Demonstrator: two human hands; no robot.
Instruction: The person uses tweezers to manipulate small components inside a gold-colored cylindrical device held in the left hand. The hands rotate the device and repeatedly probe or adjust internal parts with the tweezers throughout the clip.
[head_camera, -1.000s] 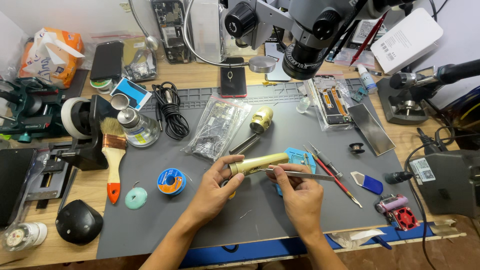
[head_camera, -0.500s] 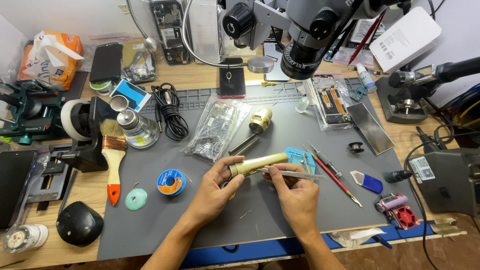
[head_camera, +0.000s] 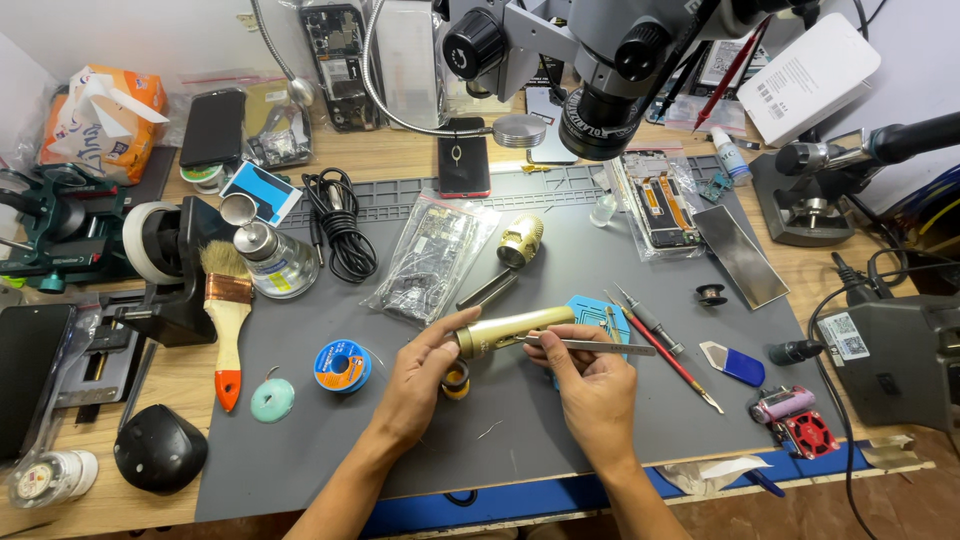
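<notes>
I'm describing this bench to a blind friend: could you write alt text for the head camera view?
Over a grey work mat, a person's left hand holds a gold cylinder-shaped tool while the right hand points metal tweezers at its end. Around them lie a brush, a solder spool and screwdrivers, under a microscope.

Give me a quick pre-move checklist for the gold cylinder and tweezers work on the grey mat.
1. Left hand grips the gold metal cylindrical tool near its end: ok.
2. Right hand holds the silver metal tweezers level, tips at the cylinder's left end: ok.
3. Tips actually seated in the cylinder: cannot tell.
4. Small black-and-yellow ring on the grey silicone mat sits right under the left hand, easily knocked: not ok.
5. Red-handled screwdriver lies close beside the right hand: not ok.
</notes>
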